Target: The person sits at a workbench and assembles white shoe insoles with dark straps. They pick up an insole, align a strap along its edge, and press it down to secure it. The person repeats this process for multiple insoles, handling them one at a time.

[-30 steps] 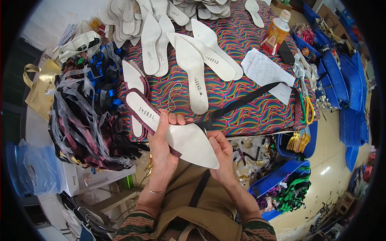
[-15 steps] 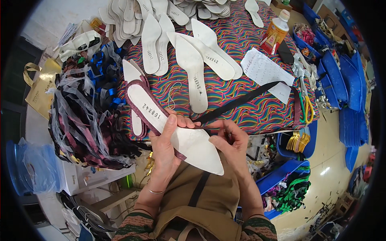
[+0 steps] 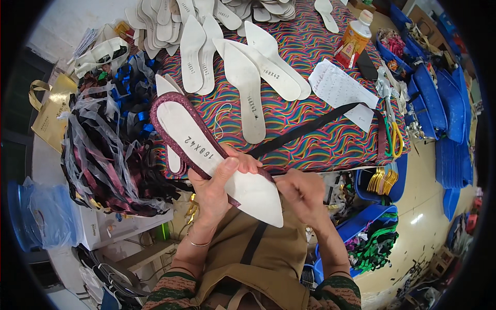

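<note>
Bright, rainbow-patterned cloth [image 3: 305,46] covers the table in front of you, with loose white insoles [image 3: 245,98] spread over its middle and a sheet of paper [image 3: 343,90] to their right. Yellow-handled scissors [image 3: 396,139] lie near the table's right edge.

Compared with half a second ago, the pointed insole [image 3: 250,191] you hold is turned so that more of its burgundy glitter rim [image 3: 202,126] shows around the heel. Along the upper edge, between your two hands, you now see burgundy where a dark strip showed near your fingertips. For the work in hand, that suggests the edging reaches closer to the pointed toe on that side, though most of the toe still looks plain white. Your right hand [image 3: 305,194] is a little lower, while the long black strip [image 3: 292,135] keeps its slanting run across the cloth.

Your left hand [image 3: 209,194] is closed around the middle of the insole, thumb on the white face and fingers over the far edge. The insole sits at the front edge of the table, heel up and to the left, toe down toward your lap. Your right hand is curled, its fingertips at the edge near the toe; you can't tell whether they pinch any edging. Beneath the raised heel, another edged insole [image 3: 175,160] lies on the cloth.
</note>
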A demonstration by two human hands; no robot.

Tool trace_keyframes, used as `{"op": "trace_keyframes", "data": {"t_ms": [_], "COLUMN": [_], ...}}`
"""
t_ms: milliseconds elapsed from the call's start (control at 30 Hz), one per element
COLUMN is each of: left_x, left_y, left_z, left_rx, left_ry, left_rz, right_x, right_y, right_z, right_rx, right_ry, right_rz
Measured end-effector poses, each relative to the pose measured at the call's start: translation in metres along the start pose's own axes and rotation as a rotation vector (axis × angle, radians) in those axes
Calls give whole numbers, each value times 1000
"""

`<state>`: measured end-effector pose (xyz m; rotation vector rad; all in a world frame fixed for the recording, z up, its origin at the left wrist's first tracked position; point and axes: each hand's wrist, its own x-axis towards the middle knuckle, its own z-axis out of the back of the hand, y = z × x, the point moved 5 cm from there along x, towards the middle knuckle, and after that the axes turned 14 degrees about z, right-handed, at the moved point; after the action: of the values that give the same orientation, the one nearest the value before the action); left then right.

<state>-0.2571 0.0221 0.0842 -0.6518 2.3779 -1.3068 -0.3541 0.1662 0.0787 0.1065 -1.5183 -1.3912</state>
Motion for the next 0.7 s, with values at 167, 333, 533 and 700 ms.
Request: {"op": "trace_keyframes", "data": {"t_ms": [167,333,533,700], "left_x": [0,-1,5,4], "left_y": [3,7,11,9], "left_z": [-4,-6,-8,-12], "left_rx": [8,-25,167,100], "left_ry": [77,7,109,184], "left_rz": [20,166,210,270], "right_x": [-3,1,-9,-27], "right_y": [-13,-7,-12,-18], "right_z": [-16,-8,-6,-11], "right_rx": [292,66,239,299], "right_ry": [-1,101,1,-88], "right_rz": [-297,-210,-423,-454]}}
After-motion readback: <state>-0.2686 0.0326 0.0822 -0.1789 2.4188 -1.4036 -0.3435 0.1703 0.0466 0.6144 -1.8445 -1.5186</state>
